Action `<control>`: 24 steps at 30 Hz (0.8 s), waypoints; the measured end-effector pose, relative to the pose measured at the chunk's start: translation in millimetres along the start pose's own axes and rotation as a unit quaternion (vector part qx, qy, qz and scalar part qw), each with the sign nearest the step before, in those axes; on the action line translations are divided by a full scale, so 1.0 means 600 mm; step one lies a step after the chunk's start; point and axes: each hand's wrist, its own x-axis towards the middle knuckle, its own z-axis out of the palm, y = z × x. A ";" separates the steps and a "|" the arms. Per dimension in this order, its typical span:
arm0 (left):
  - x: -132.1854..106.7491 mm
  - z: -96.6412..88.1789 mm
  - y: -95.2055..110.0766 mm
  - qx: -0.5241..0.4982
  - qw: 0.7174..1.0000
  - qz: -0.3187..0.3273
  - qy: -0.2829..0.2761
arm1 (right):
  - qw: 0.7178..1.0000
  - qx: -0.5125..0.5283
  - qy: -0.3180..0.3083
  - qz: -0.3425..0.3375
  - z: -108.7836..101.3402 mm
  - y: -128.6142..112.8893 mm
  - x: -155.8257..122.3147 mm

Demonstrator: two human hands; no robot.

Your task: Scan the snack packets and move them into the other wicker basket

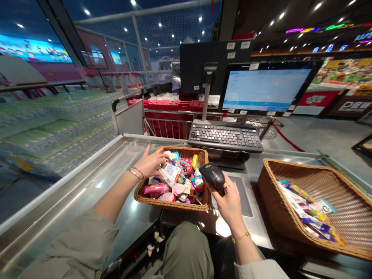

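My right hand (pixel 229 199) is closed around the grip of a black barcode scanner (pixel 213 176), whose head hangs over the right rim of a brown wicker basket (pixel 174 205). The basket is heaped with small packaged sweets and toys, among them a pink tube (pixel 157 188), a white printed packet (pixel 172 173) and a yellow item (pixel 194 160). Over the basket's left side my left hand (pixel 149 161) has its fingers spread, close to the white packet. Whether the fingertips touch the packet I cannot tell.
A second wicker basket (pixel 279 205) on the right holds several colourful packets (pixel 312 211). Behind the counter (pixel 116 186) stand a keyboard (pixel 225 135), a lit monitor (pixel 264 89) and a cart (pixel 165 123) with red crates. Packs of bottles (pixel 58 128) are stacked at the left.
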 end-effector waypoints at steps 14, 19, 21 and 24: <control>0.009 -0.013 0.026 0.009 0.981 -0.070 0.178 | 0.999 0.002 0.052 -0.007 -0.024 -0.002 0.000; 0.047 0.017 0.097 -0.020 0.959 -0.078 0.272 | 0.996 0.018 0.091 0.001 -0.033 -0.003 -0.001; 0.063 0.026 0.122 -0.036 0.952 -0.082 0.293 | 0.994 0.021 0.110 0.000 -0.037 0.000 -0.001; 0.088 0.034 0.150 -0.060 0.945 -0.087 0.311 | 0.993 0.018 0.118 -0.003 -0.042 0.006 0.000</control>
